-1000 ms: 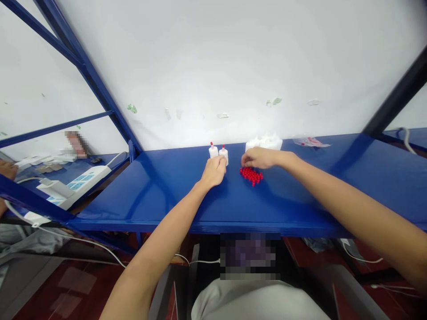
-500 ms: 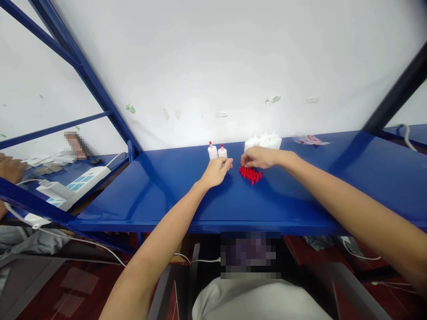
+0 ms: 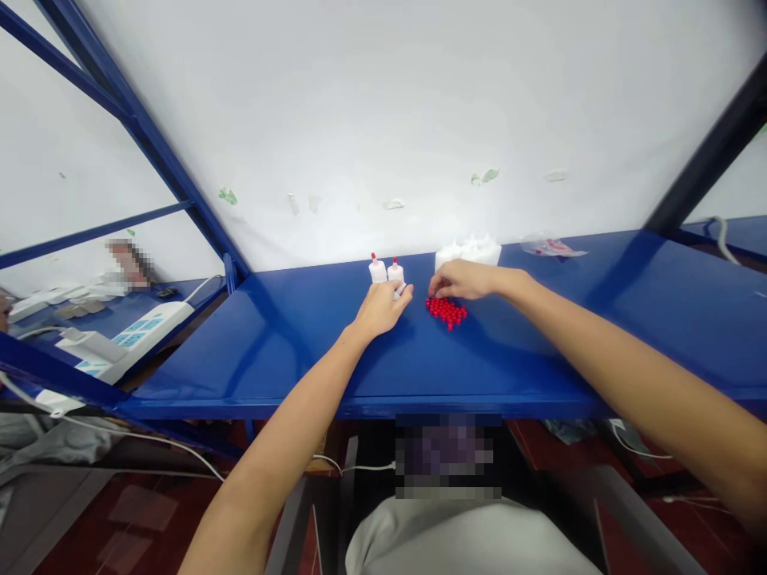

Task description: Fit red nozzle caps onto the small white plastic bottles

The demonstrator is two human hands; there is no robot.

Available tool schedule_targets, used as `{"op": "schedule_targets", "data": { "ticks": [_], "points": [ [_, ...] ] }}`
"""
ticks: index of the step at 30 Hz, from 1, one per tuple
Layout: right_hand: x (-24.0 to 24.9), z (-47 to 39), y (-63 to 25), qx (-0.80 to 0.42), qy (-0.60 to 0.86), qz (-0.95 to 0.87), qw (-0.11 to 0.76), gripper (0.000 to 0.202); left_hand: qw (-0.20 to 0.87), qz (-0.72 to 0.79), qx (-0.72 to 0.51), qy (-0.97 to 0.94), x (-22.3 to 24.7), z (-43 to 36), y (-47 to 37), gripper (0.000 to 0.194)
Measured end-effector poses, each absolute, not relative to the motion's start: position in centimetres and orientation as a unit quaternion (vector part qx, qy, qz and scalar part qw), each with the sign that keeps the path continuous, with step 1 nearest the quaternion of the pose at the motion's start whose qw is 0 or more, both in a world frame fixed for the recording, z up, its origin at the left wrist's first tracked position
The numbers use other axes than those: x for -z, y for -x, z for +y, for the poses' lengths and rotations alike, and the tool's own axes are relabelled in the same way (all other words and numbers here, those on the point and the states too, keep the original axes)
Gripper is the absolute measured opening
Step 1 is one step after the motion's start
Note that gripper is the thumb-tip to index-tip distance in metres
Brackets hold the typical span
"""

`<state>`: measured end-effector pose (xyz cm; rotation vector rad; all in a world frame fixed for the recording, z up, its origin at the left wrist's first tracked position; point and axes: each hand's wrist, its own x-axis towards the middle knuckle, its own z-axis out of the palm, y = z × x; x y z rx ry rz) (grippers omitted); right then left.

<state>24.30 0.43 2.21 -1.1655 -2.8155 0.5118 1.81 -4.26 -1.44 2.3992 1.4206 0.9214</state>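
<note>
My left hand [image 3: 381, 307] is closed around a small white bottle [image 3: 399, 292], mostly hidden by the fingers. Just beyond it, two white bottles stand upright with red caps on their nozzles: one bottle [image 3: 377, 272] on the left and another bottle [image 3: 395, 272] beside it. A pile of small red caps [image 3: 447, 312] lies on the blue tabletop [image 3: 323, 351] between and in front of the hands. My right hand [image 3: 462, 279] is at the far edge of that pile, fingertips pinched together and pointing down; whatever they hold is hidden.
Behind my right hand, a group of white bottles [image 3: 479, 251] stands near the wall. A clear plastic bag [image 3: 552, 246] with red bits lies farther right. Blue frame posts [image 3: 161, 152] rise at both sides. A white power strip [image 3: 141, 331] sits on the left neighbouring surface.
The view has shifted slightly. My left hand has turned a little, its held bottle now nearer the standing bottles. My right hand stays at the far edge of the caps.
</note>
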Motion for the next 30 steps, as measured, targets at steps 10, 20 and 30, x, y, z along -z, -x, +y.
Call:
{"op": "schedule_targets", "data": {
  "ticks": [10, 20, 30],
  "points": [
    [-2.3, -0.4, -23.4, -0.119, 0.406, -0.905, 0.038, 0.021, 0.112, 0.411, -0.297, -0.855, 2.0, -4.0, -1.4, 0.017],
    [-2.6, -2.4, -22.2, -0.176, 0.351, -0.878, 0.272, 0.015, 0.173, 0.362, -0.298, -0.866, 1.8, -4.2, -1.7, 0.032],
    [-2.0, -3.9, -21.5, -0.156, 0.307, -0.881, 0.325, 0.031, 0.219, 0.374, -0.316, -0.844, 1.8, -4.6, -1.7, 0.041]
  ]
}}
